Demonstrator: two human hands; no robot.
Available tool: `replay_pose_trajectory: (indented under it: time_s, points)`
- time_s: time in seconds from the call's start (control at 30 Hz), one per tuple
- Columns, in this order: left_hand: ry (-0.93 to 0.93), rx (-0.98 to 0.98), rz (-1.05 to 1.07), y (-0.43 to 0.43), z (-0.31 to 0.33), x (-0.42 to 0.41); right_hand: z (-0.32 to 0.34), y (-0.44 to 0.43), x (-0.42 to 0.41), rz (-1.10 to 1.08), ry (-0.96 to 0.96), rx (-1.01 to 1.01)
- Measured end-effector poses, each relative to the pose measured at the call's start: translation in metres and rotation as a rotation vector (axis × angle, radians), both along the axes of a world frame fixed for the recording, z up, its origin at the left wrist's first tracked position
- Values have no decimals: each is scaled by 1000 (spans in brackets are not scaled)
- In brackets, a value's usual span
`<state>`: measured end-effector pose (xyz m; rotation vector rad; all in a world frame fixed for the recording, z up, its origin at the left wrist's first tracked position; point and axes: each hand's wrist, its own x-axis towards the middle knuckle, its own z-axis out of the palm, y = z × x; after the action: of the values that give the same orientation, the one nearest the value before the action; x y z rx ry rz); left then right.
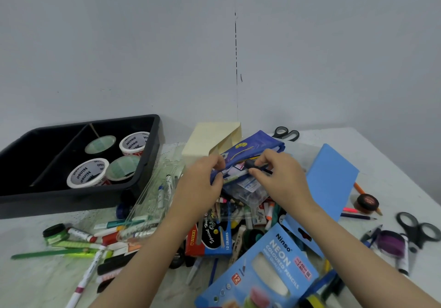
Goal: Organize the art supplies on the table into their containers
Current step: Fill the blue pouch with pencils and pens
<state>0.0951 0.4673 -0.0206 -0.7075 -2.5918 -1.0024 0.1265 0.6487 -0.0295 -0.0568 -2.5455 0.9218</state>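
Pale table (386, 164) is abutting grey wall (119, 45). The left hand (198, 183) is gripping a glossy blue pouch (253, 148); the right hand (279, 176) is pinching a dark marker (256, 164).

Soft, dim light is spreading evenly over the pale speckled tabletop (386, 159), while wide-angle distortion is stretching and blurring the blue cardboard pencil box (262, 269) below.

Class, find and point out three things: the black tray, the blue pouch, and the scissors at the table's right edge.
black tray (47, 200): head view, on its near front wall.
blue pouch (253, 146): head view, on its upper fabric side.
right-edge scissors (416, 233): head view, where the two handles meet.
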Motion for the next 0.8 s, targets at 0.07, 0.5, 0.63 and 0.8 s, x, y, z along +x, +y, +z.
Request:
replay_pose_trajectory:
  time_s: [0.07,0.5,0.63,0.8]
  points:
    - [-33,40,-19,0,1,-1,-4,-2,-8,20,9,61]
    - [-741,1168,-143,21,19,15,2,-37,19,243,373,-134]
    - [-663,1078,-197,30,13,26,1,-48,22,279,370,-404]
    - [-630,1047,-260,29,7,26,-6,-42,21,257,190,-777]
